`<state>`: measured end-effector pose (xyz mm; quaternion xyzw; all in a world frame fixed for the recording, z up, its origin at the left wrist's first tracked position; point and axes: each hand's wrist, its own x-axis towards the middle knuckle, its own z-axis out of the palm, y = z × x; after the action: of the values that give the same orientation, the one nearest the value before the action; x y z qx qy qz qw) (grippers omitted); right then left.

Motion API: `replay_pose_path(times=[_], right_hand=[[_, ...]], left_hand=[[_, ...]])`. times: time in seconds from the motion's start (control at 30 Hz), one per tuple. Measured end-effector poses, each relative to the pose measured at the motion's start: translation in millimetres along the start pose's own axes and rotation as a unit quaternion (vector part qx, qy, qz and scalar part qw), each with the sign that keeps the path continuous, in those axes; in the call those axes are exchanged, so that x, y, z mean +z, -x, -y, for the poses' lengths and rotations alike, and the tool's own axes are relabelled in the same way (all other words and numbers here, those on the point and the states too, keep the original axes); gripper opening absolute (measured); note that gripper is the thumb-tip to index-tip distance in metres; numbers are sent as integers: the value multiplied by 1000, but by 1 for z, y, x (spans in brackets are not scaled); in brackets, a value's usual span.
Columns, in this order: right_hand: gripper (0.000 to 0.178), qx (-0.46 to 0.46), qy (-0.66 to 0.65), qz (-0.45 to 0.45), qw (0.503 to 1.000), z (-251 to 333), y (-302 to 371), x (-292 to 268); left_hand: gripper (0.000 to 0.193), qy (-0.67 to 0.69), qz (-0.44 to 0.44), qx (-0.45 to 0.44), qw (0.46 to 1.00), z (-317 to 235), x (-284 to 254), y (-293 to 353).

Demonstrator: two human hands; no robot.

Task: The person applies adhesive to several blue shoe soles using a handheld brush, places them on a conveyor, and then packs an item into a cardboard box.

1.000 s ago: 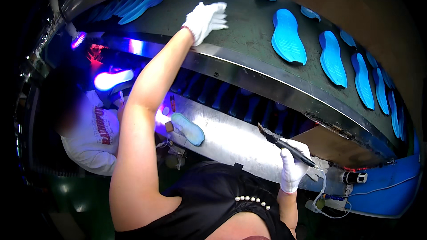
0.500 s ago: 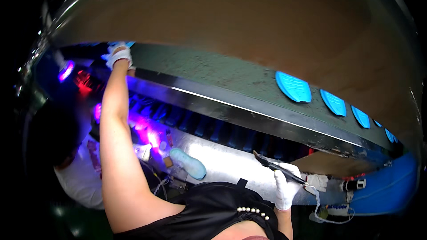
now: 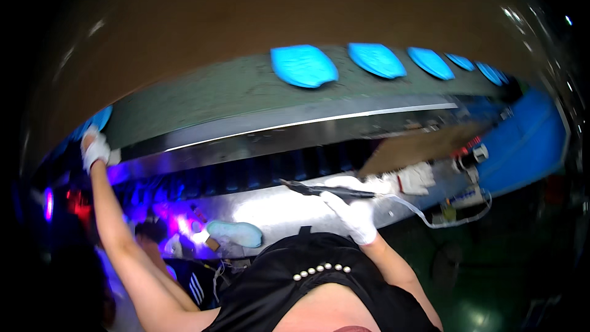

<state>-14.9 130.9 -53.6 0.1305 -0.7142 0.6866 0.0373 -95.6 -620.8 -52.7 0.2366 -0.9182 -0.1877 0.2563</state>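
Note:
My left arm stretches out to the far left. My left hand, in a white glove with some bare skin showing, is at the belt's edge against blue sole-shaped pieces; its fingers are blurred and partly hidden, so its grip cannot be made out. Close to my body, my right hand, gloved in white, is closed around a slim dark tool with a pale tip and a white cord. Farther back, several bright blue sole-shaped pieces lie in a row on the green belt.
A metal rail runs along the belt, under a large brown cover. On the metal shelf lies a pale blue sole-shaped piece. White gloves and a cardboard sheet are to the right. Another person is at lower left.
The view has turned, so the blue pieces on the belt appear farther left. My left hand appears lower and farther left, still by blue pieces. My right hand still holds the dark tool, now more level.

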Motion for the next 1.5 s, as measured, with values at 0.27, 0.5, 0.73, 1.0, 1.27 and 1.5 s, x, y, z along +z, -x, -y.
replay_pose_path(times=[0.27,0.5,0.73,1.0,1.27,1.5], right_hand=[[22,82,-118,-85,986,-23,16,-40],[17,39,-129,-139,981,-16,-4,-85],[18,64,-273,-170,945,-15,-18,-131],[14,118,-355,-135,918,-13,-16,-138],[13,-65,-120,-17,991,57,-65,-63],[23,-317,207,123,917,63,8,-64]], left_hand=[[37,349,-31,80,933,-241,29,97],[21,384,-80,88,916,-389,23,264],[84,869,284,-87,396,-395,-2,332],[96,873,258,-286,299,-464,31,341],[106,865,275,-191,374,-513,76,418],[98,890,291,-146,320,-498,85,425]])
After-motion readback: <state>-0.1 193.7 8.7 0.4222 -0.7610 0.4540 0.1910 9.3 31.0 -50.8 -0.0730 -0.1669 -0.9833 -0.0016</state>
